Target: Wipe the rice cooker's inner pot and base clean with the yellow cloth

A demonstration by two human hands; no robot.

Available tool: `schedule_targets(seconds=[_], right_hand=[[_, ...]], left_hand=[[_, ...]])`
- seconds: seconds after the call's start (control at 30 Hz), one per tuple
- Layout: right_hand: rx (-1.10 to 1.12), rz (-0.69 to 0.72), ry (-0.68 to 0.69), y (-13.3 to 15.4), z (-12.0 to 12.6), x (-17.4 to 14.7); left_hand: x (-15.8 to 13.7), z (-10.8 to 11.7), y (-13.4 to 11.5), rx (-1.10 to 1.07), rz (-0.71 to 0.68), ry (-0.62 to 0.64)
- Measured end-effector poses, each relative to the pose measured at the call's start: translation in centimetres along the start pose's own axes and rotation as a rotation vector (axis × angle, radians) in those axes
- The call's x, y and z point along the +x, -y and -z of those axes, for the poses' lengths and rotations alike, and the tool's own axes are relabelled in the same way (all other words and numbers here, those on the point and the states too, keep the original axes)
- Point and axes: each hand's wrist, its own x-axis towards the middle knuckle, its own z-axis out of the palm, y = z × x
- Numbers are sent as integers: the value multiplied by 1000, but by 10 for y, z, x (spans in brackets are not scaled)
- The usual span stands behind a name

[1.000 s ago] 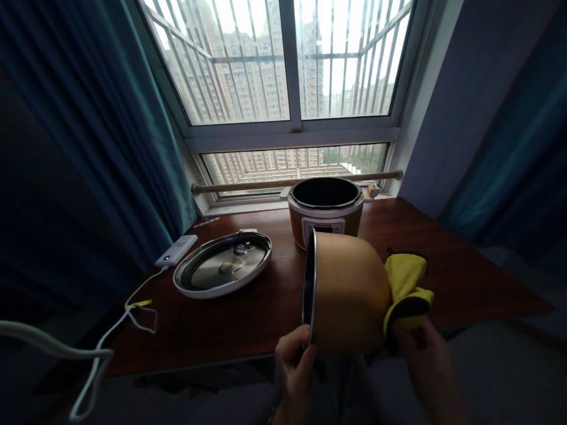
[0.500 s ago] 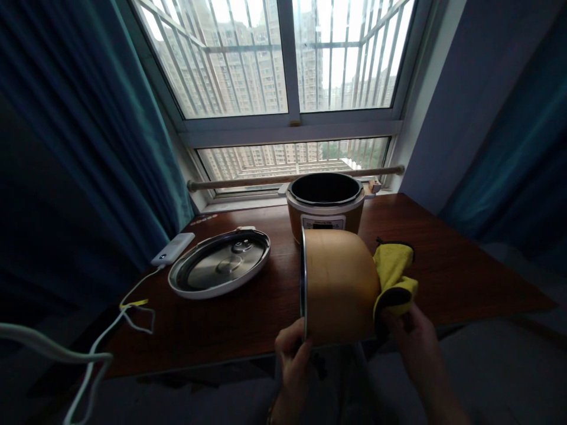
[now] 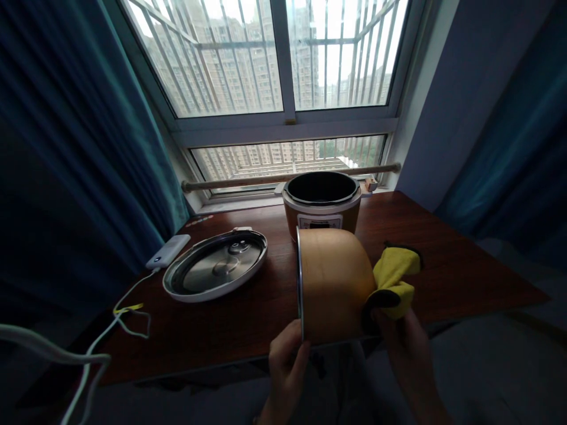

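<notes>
A golden inner pot (image 3: 334, 283) is tipped on its side above the table's front edge, its mouth facing left. My left hand (image 3: 287, 357) pinches the pot's rim at the lower left. In my right hand (image 3: 403, 339) is a yellow cloth (image 3: 394, 277) with dark edging, pressed against the pot's bottom at the right. Behind the pot stands the rice cooker body (image 3: 325, 200), its dark cavity uncovered and its front panel partly hidden by the pot. The cooker's round lid (image 3: 217, 265) lies to the left with its metal inner side up.
A white power bank (image 3: 168, 252) with a white cable (image 3: 91, 357) sits at the left of the brown wooden table (image 3: 443, 254). A horizontal rail (image 3: 248, 180) crosses the window behind, and blue curtains (image 3: 110, 136) hang at the sides.
The cloth in my right hand has shifted slightly across the pot's bottom and its folds have changed. My left hand keeps its grip on the rim. The view has moved a little.
</notes>
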Motion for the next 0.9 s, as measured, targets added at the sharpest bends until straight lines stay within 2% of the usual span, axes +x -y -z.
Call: schedule_targets(seconds=[0.07, 0.17, 0.3, 0.4, 0.5, 0.6, 0.73, 0.83, 0.9], right_hand=[[-47, 44, -2, -4, -2, -3], [-111, 119, -31, -5, -5, -5], [-248, 303, -165, 3, -7, -8], [-345, 466, -233, 11, -8, -11], [-288, 561, -203, 16, -15, -14], [-223, 586, -138, 18, -23, -13], [-252, 619, -104, 17, -31, -9], [-248, 655, -110, 20, -35, -15], [-216, 704, -42, 26, -41, -23]], left_hand=[[6, 5, -14, -35, 23, 69], [15, 4, -32, -119, 139, 116], [20, -9, -41, -166, 274, 1], [15, -15, -37, -142, 240, -59], [6, -18, -28, -81, 177, -62], [-4, -21, -14, -20, 157, -105], [-12, -23, 5, 78, 159, -209], [-12, -21, 10, 78, 169, -216], [-11, -20, 7, 11, 153, -183]])
